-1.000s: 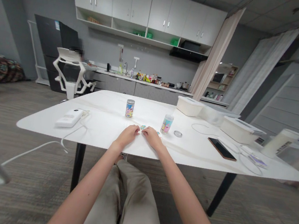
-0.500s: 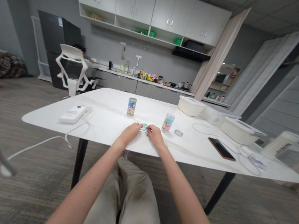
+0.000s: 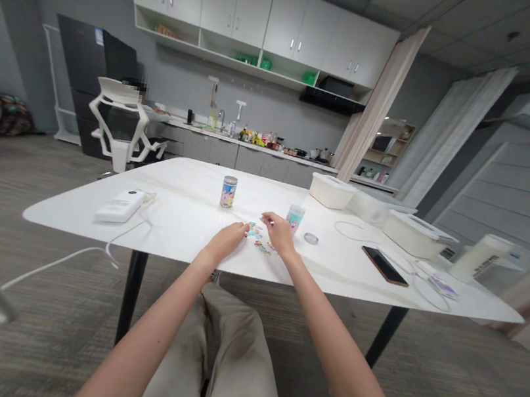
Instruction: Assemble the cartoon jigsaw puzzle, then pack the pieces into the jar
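**Left hand [image 3: 224, 244] and right hand [image 3: 280, 234] reach over small multicoloured printed pieces [image 3: 256, 236]**

Both bare forearms stretch forward from the seated person's khaki-trousered lap [image 3: 221, 358] onto a white, rounded-edged tabletop [image 3: 83, 218]. The left hand lies low, its fingers lightly curled together, with the fingertips [image 3: 243, 227] on or just above the surface, just beside the pieces. The right hand sits a little farther forward and arches over them, its fingers [image 3: 268, 216] drawn together and pointing inward. The hands are near each other but apart. Neither grip shows a clear hold: the pieces are too small to tell whether either hand pinches one.

The pieces lie scattered between and just ahead of the hands. Behind them stands a cylindrical tin with a colourful cartoon label [image 3: 229, 192]. To the right stand a clear cup with a pastel label [image 3: 294, 217], touching the right hand in view or just behind it, and a small round transparent lid [image 3: 311, 238]. Farther right lies a black smartphone [image 3: 385, 266]; to the left, a white rectangular device [image 3: 119, 206] with a white cable [image 3: 127, 236].
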### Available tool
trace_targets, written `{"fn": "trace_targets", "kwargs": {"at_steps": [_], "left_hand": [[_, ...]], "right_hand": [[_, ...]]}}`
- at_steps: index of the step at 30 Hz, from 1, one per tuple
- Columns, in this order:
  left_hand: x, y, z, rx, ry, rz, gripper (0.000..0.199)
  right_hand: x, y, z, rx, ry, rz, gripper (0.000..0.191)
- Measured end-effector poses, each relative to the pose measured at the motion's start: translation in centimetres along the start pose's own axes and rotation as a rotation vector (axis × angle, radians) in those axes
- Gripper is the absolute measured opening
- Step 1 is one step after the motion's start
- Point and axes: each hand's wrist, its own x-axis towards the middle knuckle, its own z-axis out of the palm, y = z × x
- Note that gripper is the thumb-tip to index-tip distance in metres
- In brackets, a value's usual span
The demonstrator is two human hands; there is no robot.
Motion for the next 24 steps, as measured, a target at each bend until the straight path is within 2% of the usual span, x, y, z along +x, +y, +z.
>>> {"fn": "trace_targets", "kwargs": {"at_steps": [4, 7, 9, 12, 15, 24], "left_hand": [[0.1, -0.1, 0.2, -0.01, 0.005, 0.003, 0.03], [0.2, 0.0, 0.2, -0.015, 0.002, 0.011, 0.031], [0.2, 0.1, 0.1, -0.018, -0.007, 0.004, 0.03], [0.2, 0.2, 0.0, -0.025, -0.008, -0.01, 0.029], [0.1, 0.1, 0.1, -0.024, -0.008, -0.009, 0.028], [0.3, -0.5, 1.0, -0.029, 0.011, -0.008, 0.027]], "right_hand": [[4.3, 1.3, -5.1, -0.053, 0.08, 0.057, 0.019], [7.1, 2.9, -8.4, -0.217, 0.042, 0.144, 0.014], [8.3, 3.9, -9.8, -0.31, -0.041, 0.172, 0.012], [9.1, 4.6, -10.6, -0.381, -0.165, 0.197, 0.016], [9.5, 4.7, -10.4, -0.385, -0.262, 0.241, 0.022], [9.6, 5.5, -9.8, -0.345, -0.324, 0.288, 0.027]]}}
